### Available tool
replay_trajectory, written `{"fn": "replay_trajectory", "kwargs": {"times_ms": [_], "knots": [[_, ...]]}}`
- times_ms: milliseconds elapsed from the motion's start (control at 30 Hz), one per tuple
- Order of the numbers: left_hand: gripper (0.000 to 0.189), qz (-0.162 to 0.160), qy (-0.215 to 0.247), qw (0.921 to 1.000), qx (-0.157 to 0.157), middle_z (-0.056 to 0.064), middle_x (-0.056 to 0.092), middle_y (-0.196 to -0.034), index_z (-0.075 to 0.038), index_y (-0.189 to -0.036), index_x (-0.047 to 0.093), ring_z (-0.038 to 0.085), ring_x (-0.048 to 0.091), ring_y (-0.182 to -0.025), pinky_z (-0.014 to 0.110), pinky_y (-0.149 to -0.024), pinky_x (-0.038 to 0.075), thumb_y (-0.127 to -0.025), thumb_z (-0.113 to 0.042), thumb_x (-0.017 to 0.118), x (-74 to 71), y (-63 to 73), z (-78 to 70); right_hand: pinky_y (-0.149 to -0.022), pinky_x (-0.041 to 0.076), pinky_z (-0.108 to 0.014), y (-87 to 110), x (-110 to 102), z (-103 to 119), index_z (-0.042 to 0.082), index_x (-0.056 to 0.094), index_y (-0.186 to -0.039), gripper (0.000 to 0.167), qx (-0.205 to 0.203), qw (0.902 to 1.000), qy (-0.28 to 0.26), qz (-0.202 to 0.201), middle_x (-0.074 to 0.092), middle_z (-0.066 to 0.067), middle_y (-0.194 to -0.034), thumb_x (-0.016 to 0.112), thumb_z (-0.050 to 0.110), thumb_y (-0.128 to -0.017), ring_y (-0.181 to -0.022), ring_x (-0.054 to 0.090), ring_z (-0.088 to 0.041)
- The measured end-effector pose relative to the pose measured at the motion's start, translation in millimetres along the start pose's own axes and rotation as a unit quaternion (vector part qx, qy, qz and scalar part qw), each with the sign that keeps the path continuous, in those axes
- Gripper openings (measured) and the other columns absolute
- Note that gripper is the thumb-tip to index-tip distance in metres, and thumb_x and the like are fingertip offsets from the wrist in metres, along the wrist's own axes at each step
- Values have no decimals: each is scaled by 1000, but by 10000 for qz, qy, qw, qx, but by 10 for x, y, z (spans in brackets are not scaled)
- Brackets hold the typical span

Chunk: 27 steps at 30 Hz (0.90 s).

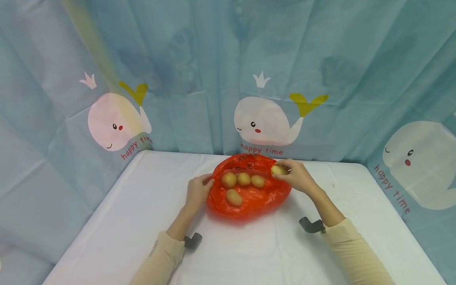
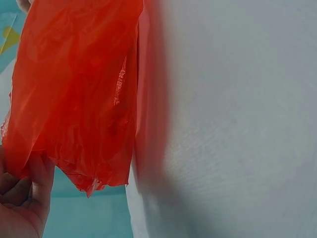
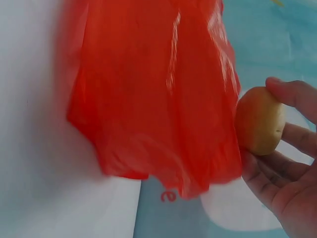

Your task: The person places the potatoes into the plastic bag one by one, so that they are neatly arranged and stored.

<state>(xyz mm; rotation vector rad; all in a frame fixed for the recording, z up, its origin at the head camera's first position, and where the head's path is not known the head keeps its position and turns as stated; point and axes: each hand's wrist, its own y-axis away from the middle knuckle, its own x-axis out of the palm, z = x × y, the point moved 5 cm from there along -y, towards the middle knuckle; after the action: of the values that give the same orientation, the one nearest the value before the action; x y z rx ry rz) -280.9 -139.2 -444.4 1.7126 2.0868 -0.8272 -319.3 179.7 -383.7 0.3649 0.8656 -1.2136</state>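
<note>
A red plastic bag (image 1: pixel 249 202) lies on the white table with its mouth spread open. Inside it, three potatoes (image 1: pixel 244 179) sit in a row, and a longer potato (image 1: pixel 234 197) lies nearer the front. My left hand (image 1: pixel 198 192) pinches the bag's left rim between thumb and fingers; in the left wrist view the red film hangs from that grip. At the bag's right rim, my right hand (image 1: pixel 293 174) holds another potato (image 3: pixel 260 121) between thumb and fingertips. The right wrist view shows this potato right beside the bag's upper edge.
The white table (image 1: pixel 124 229) carries the bag near its far edge. Behind and at both sides hangs a blue curtain (image 1: pixel 199 118) printed with whales. A dark wrist camera mount (image 1: pixel 193 240) sits by the left cuff, another mount (image 1: pixel 310 225) by the right.
</note>
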Motion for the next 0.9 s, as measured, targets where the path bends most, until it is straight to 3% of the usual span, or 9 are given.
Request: {"fn": "replay_trajectory", "kwargs": {"times_ms": [900], "knots": [[30, -30, 22, 10000, 72, 15, 71, -116, -2, -120, 68, 31, 66, -112, 42, -94, 55, -93, -14, 66, -2, -9, -23, -82, 52, -35, -160, 620, 214, 5, 69, -116, 40, -182, 9964, 317, 770, 69, -5, -106, 78, 24, -82, -95, 56, -21]]}}
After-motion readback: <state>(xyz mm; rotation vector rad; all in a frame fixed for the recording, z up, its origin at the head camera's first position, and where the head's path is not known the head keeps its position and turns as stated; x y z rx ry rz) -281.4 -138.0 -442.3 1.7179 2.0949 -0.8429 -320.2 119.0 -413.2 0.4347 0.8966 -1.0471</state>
